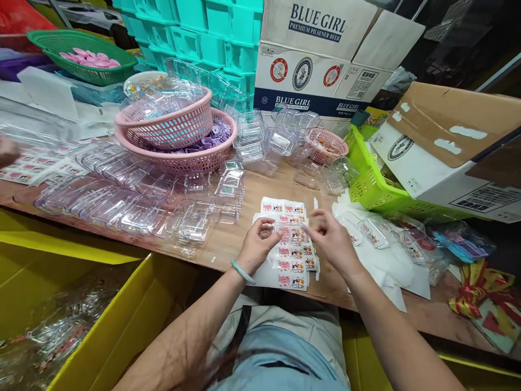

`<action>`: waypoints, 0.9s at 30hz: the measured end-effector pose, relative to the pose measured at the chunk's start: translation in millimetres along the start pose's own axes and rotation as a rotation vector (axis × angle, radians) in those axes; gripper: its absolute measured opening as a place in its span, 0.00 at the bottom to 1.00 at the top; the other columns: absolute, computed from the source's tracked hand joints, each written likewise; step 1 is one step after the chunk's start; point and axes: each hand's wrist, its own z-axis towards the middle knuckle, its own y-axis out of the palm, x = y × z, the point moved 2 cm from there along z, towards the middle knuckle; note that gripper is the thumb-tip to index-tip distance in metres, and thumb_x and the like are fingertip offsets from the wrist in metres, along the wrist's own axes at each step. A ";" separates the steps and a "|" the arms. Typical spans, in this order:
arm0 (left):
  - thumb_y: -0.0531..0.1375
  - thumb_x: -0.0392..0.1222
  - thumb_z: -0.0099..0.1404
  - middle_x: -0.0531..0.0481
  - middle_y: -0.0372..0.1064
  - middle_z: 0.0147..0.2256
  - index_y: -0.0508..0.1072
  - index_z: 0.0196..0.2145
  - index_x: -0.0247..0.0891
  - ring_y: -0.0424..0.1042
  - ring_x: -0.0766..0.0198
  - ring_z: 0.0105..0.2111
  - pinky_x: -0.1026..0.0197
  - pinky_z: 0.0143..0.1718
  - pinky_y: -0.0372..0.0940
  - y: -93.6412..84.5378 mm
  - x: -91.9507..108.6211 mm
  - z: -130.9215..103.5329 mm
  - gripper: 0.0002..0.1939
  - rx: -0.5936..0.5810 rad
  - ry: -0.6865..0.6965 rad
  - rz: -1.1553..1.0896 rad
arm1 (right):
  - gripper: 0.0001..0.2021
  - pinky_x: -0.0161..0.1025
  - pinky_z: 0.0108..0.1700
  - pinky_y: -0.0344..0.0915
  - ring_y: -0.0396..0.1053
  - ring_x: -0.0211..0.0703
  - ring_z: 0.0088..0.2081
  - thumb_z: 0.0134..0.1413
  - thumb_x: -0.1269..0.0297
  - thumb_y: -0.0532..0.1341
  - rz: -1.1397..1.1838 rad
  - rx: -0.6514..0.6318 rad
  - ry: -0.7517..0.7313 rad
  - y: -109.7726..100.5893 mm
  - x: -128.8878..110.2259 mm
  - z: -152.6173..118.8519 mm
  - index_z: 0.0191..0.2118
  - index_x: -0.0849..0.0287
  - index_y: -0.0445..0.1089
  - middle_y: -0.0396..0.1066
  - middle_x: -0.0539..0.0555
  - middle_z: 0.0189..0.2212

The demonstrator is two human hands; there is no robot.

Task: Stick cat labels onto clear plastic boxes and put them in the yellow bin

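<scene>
A stack of white sticker sheets [280, 260] printed with pink lettering and cartoon cats lies on the table before me. Over its upper part, my left hand [260, 244] and my right hand [331, 241] face each other with fingers pinched. Between their fingertips stretches a clear printed sticker [290, 233], its left end at my left thumb and its right end at my right fingertips. Whether it is fully off the sheet, I cannot tell. A pale green bangle [243, 272] circles my left wrist. Clear plastic pieces with stickers [372, 232] lie right of my right hand.
Rows of clear plastic cases [138, 209] cover the left of the table. Behind them stand stacked pink baskets [175, 157]. A lime basket [362, 174] and cardboard boxes [309, 54] are at right and back. Another person's hand [7, 151] shows at far left.
</scene>
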 end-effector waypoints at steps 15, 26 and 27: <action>0.65 0.49 0.55 0.51 0.63 0.43 0.63 0.44 0.43 0.71 0.66 0.38 0.59 0.41 0.70 46.1 8.8 -24.9 0.21 -0.153 -0.099 -0.135 | 0.25 0.43 0.39 0.72 0.72 0.44 0.38 0.60 0.44 0.51 0.522 0.106 0.168 -17.2 45.2 -49.9 0.53 0.58 0.63 0.71 0.59 0.42; 0.63 0.51 0.57 0.48 0.63 0.45 0.65 0.47 0.44 0.69 0.64 0.40 0.58 0.42 0.69 60.7 0.0 -24.1 0.22 -0.249 -0.162 -0.006 | 0.15 0.43 0.45 0.72 0.72 0.45 0.44 0.60 0.73 0.55 -0.261 0.186 -0.672 -35.5 49.7 -71.8 0.51 0.54 0.70 0.74 0.59 0.42; 0.64 0.50 0.57 0.47 0.63 0.46 0.65 0.48 0.44 0.69 0.64 0.41 0.58 0.43 0.69 58.8 0.4 -24.2 0.23 -0.289 -0.160 0.001 | 0.15 0.42 0.44 0.73 0.73 0.45 0.43 0.61 0.73 0.54 -0.261 0.143 -0.697 -37.7 50.6 -69.8 0.50 0.55 0.70 0.75 0.60 0.42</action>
